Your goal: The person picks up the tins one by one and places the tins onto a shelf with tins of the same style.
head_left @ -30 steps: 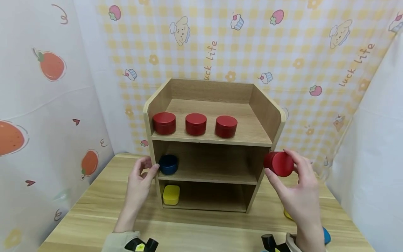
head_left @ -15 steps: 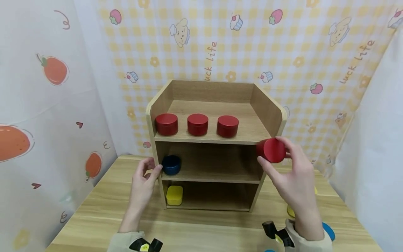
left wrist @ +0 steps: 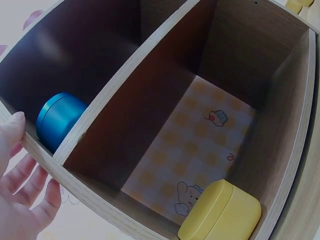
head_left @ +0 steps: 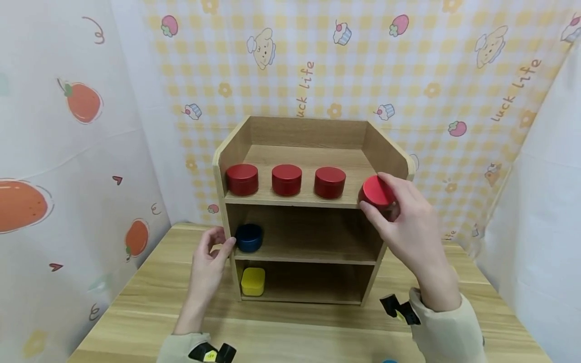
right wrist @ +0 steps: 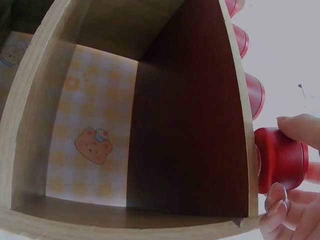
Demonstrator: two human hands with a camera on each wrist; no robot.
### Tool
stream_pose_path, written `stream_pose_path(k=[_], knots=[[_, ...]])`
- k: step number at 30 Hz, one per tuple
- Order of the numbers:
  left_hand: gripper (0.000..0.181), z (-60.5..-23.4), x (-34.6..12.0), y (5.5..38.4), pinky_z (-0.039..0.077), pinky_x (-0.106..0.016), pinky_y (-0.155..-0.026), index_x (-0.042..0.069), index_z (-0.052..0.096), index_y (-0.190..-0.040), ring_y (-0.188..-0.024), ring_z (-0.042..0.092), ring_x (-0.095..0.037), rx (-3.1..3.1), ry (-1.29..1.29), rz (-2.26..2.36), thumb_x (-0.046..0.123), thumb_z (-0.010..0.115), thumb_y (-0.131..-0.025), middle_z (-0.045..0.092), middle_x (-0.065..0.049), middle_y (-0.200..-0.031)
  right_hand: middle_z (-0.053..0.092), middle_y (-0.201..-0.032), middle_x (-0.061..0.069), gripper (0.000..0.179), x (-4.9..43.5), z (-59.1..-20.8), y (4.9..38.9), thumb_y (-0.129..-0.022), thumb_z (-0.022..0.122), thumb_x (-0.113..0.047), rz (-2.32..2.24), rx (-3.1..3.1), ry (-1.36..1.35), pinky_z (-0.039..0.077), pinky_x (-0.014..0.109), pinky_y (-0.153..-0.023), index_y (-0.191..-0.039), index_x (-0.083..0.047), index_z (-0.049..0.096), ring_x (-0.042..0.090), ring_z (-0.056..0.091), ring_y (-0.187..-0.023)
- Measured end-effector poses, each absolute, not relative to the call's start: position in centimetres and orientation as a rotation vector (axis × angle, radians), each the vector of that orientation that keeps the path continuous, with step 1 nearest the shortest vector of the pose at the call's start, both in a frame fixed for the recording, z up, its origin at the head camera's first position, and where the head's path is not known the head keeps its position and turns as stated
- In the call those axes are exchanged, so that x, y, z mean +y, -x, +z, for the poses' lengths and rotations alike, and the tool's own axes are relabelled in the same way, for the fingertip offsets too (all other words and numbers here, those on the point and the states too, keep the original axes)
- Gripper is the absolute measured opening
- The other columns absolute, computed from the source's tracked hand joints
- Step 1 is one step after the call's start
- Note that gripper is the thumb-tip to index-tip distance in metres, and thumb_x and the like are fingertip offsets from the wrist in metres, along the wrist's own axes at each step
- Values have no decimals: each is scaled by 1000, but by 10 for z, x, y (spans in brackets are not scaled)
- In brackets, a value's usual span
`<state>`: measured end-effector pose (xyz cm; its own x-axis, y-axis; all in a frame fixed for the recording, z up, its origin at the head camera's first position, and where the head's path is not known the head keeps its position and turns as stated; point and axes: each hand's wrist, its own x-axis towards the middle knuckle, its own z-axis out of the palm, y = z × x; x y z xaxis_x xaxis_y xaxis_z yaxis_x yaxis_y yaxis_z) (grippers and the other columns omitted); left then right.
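My right hand (head_left: 406,214) pinches a round red tin (head_left: 378,191) between thumb and fingers at the right end of the wooden shelf unit's (head_left: 305,260) top board. The tin tilts toward me; in the right wrist view the red tin (right wrist: 281,157) overlaps the board's front edge. Three matching red tins, left (head_left: 242,180), middle (head_left: 287,180) and right (head_left: 330,182), stand in a row along that board. My left hand (head_left: 210,267) grips the unit's left side panel, thumb at the front edge and fingers outside. Near that thumb, a round blue tin (left wrist: 61,120) sits on the middle shelf.
A yellow rounded tin (head_left: 252,281) sits at the left of the bottom shelf. The unit stands on a wood-grain table (head_left: 290,333), before a checked cloth backdrop (head_left: 313,60). A blue object (head_left: 389,361) shows at the lower frame edge.
My right hand has lifted the red tin up and left, from beside the middle shelf to the top board. The left hand keeps its grip on the side panel.
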<state>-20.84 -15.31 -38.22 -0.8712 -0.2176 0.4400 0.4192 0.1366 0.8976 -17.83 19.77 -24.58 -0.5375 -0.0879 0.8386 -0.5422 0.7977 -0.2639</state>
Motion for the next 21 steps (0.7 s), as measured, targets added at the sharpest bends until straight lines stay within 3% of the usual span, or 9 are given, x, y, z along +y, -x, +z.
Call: stream_pose_path(k=[5,9,16,21], knots=[[29,-382,-154,208,44,-17,-74,-1,52,-120,-97,51,-13,-1949,194,-1782,9,65,-95,52,-7,-102,61,-122,10,51,194,-244,186,-83,79,-21,663,-2099,-467,38,22,-64,-130,-9,61,16,53,-72],[29,-382,-154,207,45,-17,-73,-2,53,-118,-96,51,-14,-1944,197,-1790,10,65,-95,52,-10,-102,60,-125,12,48,190,-244,190,-85,77,-24,657,-2111,-441,42,30,-65,-128,-7,62,21,56,-73],[28,-384,-154,209,45,-17,-73,1,53,-118,-96,51,-15,-1947,176,-1787,11,66,-95,53,-9,-101,61,-127,15,42,185,-241,195,-87,75,-25,645,-2125,-358,48,52,-82,-122,-3,66,38,61,-106],[29,-385,-154,209,45,-17,-73,1,53,-118,-97,51,-15,-1948,188,-1780,11,66,-95,53,-9,-101,58,-133,16,44,183,-235,193,-88,74,-29,611,-2207,-268,46,57,-86,-125,-5,65,43,58,-112]])
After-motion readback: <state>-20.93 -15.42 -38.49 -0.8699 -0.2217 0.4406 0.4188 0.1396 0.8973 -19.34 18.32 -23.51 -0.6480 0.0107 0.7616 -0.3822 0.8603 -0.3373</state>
